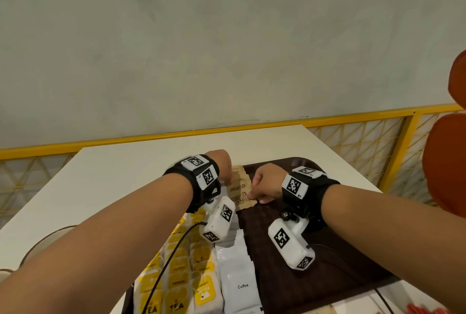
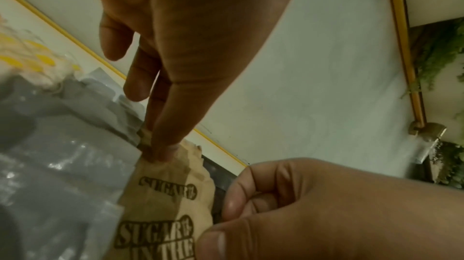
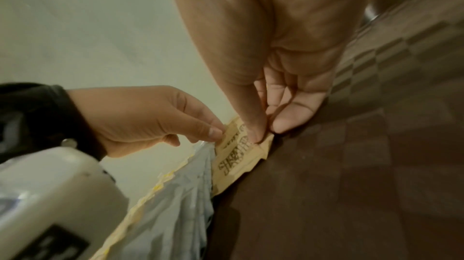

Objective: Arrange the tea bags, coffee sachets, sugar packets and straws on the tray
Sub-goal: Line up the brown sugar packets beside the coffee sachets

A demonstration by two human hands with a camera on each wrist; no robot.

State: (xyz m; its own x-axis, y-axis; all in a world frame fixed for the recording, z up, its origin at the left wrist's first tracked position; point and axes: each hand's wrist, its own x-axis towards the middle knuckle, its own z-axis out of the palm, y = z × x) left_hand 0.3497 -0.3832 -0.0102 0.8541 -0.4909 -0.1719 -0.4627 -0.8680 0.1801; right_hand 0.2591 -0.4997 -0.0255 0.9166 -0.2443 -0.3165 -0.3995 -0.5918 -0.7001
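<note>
Head view: sugar packets (image 1: 240,191) between both hands.

Right hand (image 3: 281,77) pinching brown sugar packets (image 3: 238,157), left hand (image 3: 140,119) touching them, dark tray (image 3: 351,165) beneath

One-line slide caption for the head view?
Left hand and right hand pinch brown paper sugar packets on a dark brown tray, beside white coffee sachets.

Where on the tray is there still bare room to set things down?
The dark brown tray is bare right of the white coffee sachets and brown sugar packets, under the right hand. Its left side is crowded with yellow tea bags.
</note>
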